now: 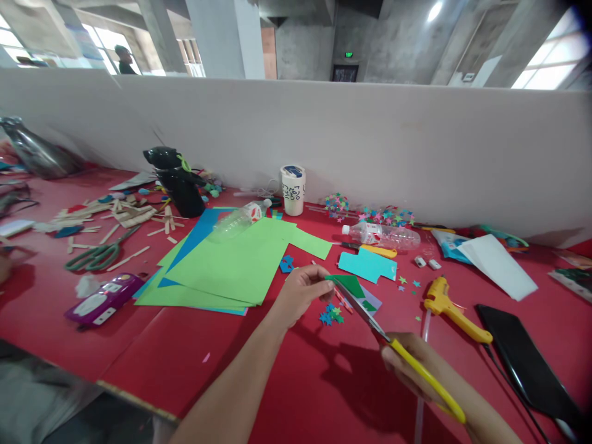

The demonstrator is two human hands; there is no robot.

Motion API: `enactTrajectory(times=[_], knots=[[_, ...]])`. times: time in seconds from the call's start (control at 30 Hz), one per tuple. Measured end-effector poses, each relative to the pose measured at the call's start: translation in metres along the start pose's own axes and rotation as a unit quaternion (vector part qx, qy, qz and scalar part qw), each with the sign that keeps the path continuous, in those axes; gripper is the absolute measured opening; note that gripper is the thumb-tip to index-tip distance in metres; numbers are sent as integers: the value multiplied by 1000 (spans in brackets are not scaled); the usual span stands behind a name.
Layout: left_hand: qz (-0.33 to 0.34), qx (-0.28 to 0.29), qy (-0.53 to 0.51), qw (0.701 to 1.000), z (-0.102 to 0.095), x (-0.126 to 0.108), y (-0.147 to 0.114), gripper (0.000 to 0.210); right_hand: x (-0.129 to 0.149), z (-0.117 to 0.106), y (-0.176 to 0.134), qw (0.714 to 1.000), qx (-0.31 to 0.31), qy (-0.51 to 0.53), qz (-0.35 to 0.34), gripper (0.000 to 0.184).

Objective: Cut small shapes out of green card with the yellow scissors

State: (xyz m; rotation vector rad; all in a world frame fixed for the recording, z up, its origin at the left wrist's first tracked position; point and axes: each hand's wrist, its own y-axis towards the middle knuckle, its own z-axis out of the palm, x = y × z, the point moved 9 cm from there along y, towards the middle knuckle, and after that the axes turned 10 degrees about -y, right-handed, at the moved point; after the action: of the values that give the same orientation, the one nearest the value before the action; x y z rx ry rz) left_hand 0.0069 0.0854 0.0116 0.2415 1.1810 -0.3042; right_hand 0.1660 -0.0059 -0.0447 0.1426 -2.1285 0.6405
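Note:
My left hand (303, 290) pinches the left end of a small dark green piece of paper (349, 284) above the table. In my right hand (409, 364) is a pair of scissors (423, 373) with yellow handles, its metal blades pointing up and left to the edge of that green piece. Whether the blades are parted I cannot make out. Beneath the hands lie small blue and green paper stars (331, 315) and a lilac scrap (371, 300). Beyond them rests a cut turquoise sheet (367, 264).
Light green sheets (231, 265) cover the left middle. On the right are a yellow glue gun (456, 311) and a black phone-like slab (522, 351). Plastic bottles (386, 236), a white cup (293, 191) and a black flask (178, 185) stand or lie near the white partition (296, 135).

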Motion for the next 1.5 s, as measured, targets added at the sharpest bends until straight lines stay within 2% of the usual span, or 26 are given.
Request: enactTrajectory(times=[0.3,0.93,1.23,1.5], knots=[[-12,18,4,1000,1,1,0,13,-3,-1,1,1000,7,-26,-6,50],[-31,-12,-20,999,-1,10,1,12,-5,-2,5,999,-5,-47,11,46],[21,-55,18,998,-7,-4,0,10,1,3,3,1000,-3,10,12,50],[35,-74,10,997,-3,-2,-1,12,-3,14,3,998,-28,48,23,57]])
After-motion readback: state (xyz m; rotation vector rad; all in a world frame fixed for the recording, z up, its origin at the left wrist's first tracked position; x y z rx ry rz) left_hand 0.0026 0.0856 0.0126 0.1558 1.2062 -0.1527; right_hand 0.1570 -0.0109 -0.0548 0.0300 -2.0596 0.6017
